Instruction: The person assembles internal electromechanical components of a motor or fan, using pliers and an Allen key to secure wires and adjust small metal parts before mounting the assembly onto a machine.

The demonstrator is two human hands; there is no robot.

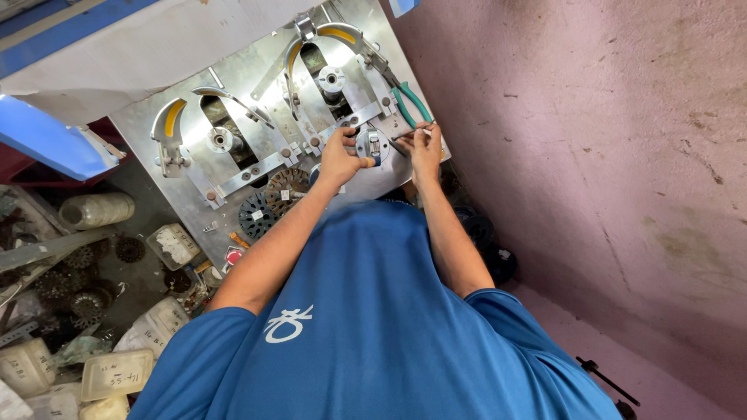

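Hands both up at the near edge of the metal winding fixture plate (194,117), seen from my head camera looking straight down over the blue shirt (373,327).

Left hand (340,158): fingers curled and closed on the left side of a small round metal part (372,146) with a blue centre, which sits on the plate just below the right-hand arched arm. Thumb on its rim, grip firm as far as I can judge.

Right hand (426,149): pinched shut on a thin wire or slim tool (411,135) whose tip points left toward the round part. I cannot tell which it is; too small. Its long axis runs nearly level across the frame, from right hand to part.

Key relation: the round part lies between the two hands, touching the left, just beside the right. Left hand is nearer and steadies; right approaches from the part's right side.

Surroundings:
- green-handled pliers (412,105) lie on the plate just above the right hand, handles slanting down-right, close to the knuckles.
- dark stator laminations (268,204) rest at the plate's near edge, left of the left forearm, apart from the hands.
- plastic tubs (117,375) and loose rotor parts on the crowded bench at far left, well apart.
- pink wall (607,155) close on the right.
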